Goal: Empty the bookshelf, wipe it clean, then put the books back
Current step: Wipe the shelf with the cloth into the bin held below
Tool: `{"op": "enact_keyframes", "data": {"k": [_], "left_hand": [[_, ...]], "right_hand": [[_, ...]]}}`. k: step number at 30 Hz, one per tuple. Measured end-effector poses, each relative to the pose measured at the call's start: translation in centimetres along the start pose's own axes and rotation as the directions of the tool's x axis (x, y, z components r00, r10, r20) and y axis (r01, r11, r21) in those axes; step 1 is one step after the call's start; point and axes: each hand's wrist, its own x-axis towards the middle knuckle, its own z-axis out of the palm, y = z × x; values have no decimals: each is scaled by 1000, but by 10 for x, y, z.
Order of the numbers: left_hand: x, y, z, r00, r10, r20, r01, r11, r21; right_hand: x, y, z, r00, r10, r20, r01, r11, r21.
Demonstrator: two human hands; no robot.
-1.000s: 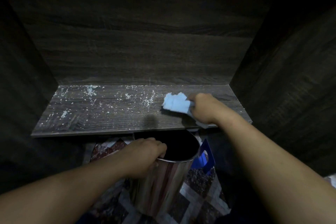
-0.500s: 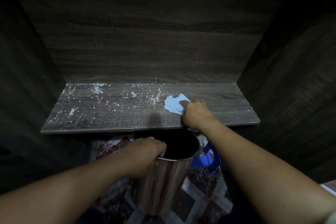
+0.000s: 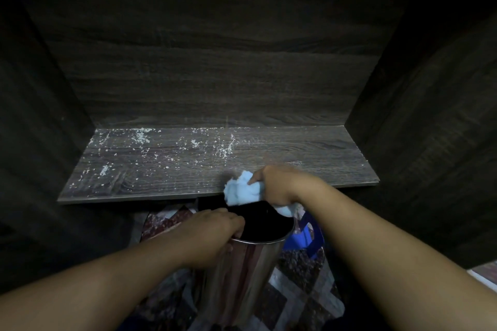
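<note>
The dark wooden shelf board (image 3: 309, 158) holds no books and is speckled with white crumbs (image 3: 166, 153) on its left and middle parts. My right hand (image 3: 279, 185) grips a bunched light blue cloth (image 3: 240, 191) at the board's front edge, partly over the mouth of a shiny metal bin (image 3: 242, 271). My left hand (image 3: 215, 236) grips the bin's near-left rim and holds it just under the shelf's front edge.
The shelf's dark side walls (image 3: 430, 129) and back panel close in the space. Below the board lie a patterned quilt (image 3: 304, 298) and a blue plastic handle (image 3: 309, 239) beside the bin.
My right hand has dragged the cloth from the middle of the board toward me to its front edge, above the bin. My left hand keeps its hold on the bin.
</note>
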Motion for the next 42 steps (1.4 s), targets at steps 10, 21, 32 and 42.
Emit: {"op": "enact_keyframes", "data": {"k": [10,21,32,42], "left_hand": [[10,5,-2,999,30,-29,-30,1000,3],[33,19,-2,999,39,1,-39,998,52],[37,21,3,999,50,-9,-49,996,73],[39,20,3,999,44,18,-46,996,70]], "right_hand": [[-21,58,-8,902,347,-258,-178,841,510],[-5,36,30,961,190,-202,-144,964,222],[-49,48,2,821,321,-472,-9,834,552],[-46,39,9,762,253,-596,22,910,415]]}}
